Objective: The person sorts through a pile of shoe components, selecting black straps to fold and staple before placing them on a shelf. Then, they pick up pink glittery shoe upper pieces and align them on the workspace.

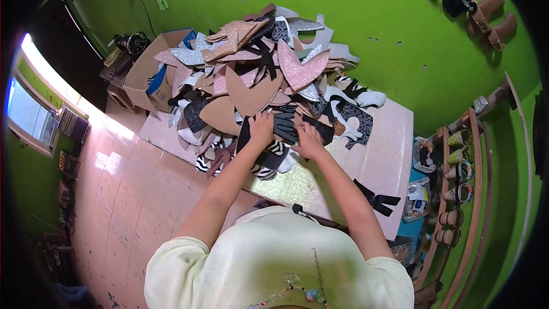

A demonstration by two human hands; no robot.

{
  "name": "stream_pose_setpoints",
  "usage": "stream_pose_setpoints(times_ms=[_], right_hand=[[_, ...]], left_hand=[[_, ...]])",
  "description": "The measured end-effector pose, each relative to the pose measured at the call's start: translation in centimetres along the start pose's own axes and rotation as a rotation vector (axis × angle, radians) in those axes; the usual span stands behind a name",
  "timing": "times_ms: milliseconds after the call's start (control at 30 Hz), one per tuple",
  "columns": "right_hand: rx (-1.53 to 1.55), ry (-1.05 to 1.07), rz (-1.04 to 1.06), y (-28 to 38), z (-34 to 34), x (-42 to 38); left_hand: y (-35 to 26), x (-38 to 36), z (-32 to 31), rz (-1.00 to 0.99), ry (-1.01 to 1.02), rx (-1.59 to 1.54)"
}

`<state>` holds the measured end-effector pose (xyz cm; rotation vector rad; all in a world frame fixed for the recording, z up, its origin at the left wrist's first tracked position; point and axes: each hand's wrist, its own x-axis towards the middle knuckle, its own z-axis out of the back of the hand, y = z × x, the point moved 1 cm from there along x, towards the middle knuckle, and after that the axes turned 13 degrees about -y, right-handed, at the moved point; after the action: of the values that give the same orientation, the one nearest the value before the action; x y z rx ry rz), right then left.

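Observation:
A big heap of cut shoe-upper pieces lies on the table in front of me. At its near side is a black strappy shoe-upper piece (285, 127) with finger-like strips. My left hand (261, 129) is closed on the left edge of this black material, fingers bent over it. My right hand (309, 142) has its fingers curled at the right edge of the same material. Just beyond the hands lies a tan pointed piece (251, 92). Zebra-striped pieces (276, 147) show beneath and between my hands. A pink glitter piece (300, 67) rests higher on the heap.
The pale table (386, 137) carries the heap, and a separate black cut piece (377, 199) lies near its right side. An open cardboard box (141, 83) stands at the back left. Sandals (457, 171) hang on a wooden rack at right; more shoes (483, 14) are on the green wall.

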<state>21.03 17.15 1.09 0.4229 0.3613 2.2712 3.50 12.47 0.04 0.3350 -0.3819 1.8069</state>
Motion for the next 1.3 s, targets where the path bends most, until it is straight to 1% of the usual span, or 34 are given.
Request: stream_pose_setpoints(times_ms=[67, 100, 133, 200, 233, 267, 333, 400, 467, 500, 533, 600, 633, 667, 733, 800, 833, 867, 900, 933, 1000, 1067, 1133, 1167, 1233, 1267, 1300], right_hand=[[0.006, -0.031, -0.04, 0.5, -0.9, 1.2], [0.006, -0.032, -0.042, 0.7, -1.4, 1.7], [-0.04, -0.033, -0.078, 0.8, -2.1, 2.2], [-0.09, -0.039, -0.121, 1.3, -2.6, 2.7], [-0.104, -0.022, -0.14, 1.7, -2.6, 2.7], [-0.118, -0.006, -0.161, 2.1, -2.5, 2.6], [-0.114, -0.021, -0.175, 2.4, -2.7, 2.4], [-0.111, -0.038, -0.186, 2.7, -2.5, 2.3], [-0.03, -0.069, -0.229, 2.6, -1.8, 2.2], [-0.005, -0.095, -0.255, 2.8, -0.8, 2.0], [-0.009, -0.096, -0.264, 2.9, -0.1, 1.8], [0.154, -0.428, -0.287, 2.7, 1.2, 1.0], [0.095, -0.614, -0.182, 2.3, 1.4, 0.7], [0.139, -0.629, -0.26, 1.8, 1.7, 0.2], [0.326, -0.62, -0.389, 1.5, 2.3, -0.7], [0.582, -0.531, -0.507, 0.3, 0.2, -1.8], [0.51, -0.5, -0.444, 0.8, -0.3, -2.0], [0.51, -0.493, -0.339, 1.4, -0.8, -2.4], [0.495, -0.479, -0.266, 2.2, -1.1, -2.5], [0.481, -0.463, -0.192, 2.9, -1.5, -2.5], [0.505, -0.336, -0.211, 4.6, -1.8, -2.4], [0.539, -0.333, -0.176, 6.3, -2.6, -2.3], [0.364, -0.219, -0.15, 6.9, -4.5, -2.6], [0.321, -0.2, -0.122, 7.2, -5.4, -2.8], [0.27, -0.117, -0.158, 8.3, -6.0, -3.1], [0.249, -0.096, -0.172, 8.5, -6.1, -3.1], [0.251, -0.097, -0.169, 8.6, -6.0, -3.2]], left_hand=[[0.5, 0.4, 0.6, -0.065, 0.131, -0.009], [0.2, 1.0, 3.2, -0.056, 0.235, -0.047], [0.6, 1.0, 3.0, -0.059, 0.235, -0.049], [1.2, 1.3, 2.7, -0.152, 0.237, -0.066], [1.3, 1.5, 2.8, -0.167, 0.278, -0.064], [1.4, 1.5, 2.5, -0.178, 0.277, -0.067], [1.5, 1.4, 2.4, -0.247, 0.17, -0.08], [1.7, 1.7, 2.5, -0.273, 0.203, -0.138], [1.7, 2.1, 2.7, -0.291, 0.232, -0.236], [1.6, 2.3, 3.3, -0.318, 0.121, -0.32], [1.4, 2.6, 3.8, -0.325, 0.124, -0.326], [0.7, 3.6, 4.8, -0.241, 0.13, -0.484], [0.4, 3.9, 5.3, -0.242, 0.034, -0.526], [0.1, 4.3, 6.0, -0.255, 0.04, -0.535], [-0.5, 5.4, 7.6, -0.291, 0.005, -0.632], [-1.2, 6.2, 7.9, -0.279, 0.0, -0.657], [-1.3, 6.4, 7.8, -0.238, -0.05, -0.696], [-1.4, 6.5, 7.8, -0.195, -0.099, -0.735], [-1.4, 6.6, 7.8, -0.16, -0.033, -0.754], [-1.4, 6.7, 7.1, -0.162, -0.03, -0.757], [-1.1, 6.7, 5.5, -0.13, -0.037, -0.889], [-1.2, 6.6, 5.3, -0.101, -0.006, -0.934], [-1.1, 6.6, 5.2, -0.13, -0.046, -1.122], [-1.1, 6.6, 5.2, -0.129, -0.045, -1.119], [-1.1, 6.6, 5.6, -0.02, 0.14, -1.172], [-1.0, 6.8, 5.8, -0.02, 0.138, -1.17], [-1.0, 7.2, 5.8, 0.031, 0.242, -1.326]])
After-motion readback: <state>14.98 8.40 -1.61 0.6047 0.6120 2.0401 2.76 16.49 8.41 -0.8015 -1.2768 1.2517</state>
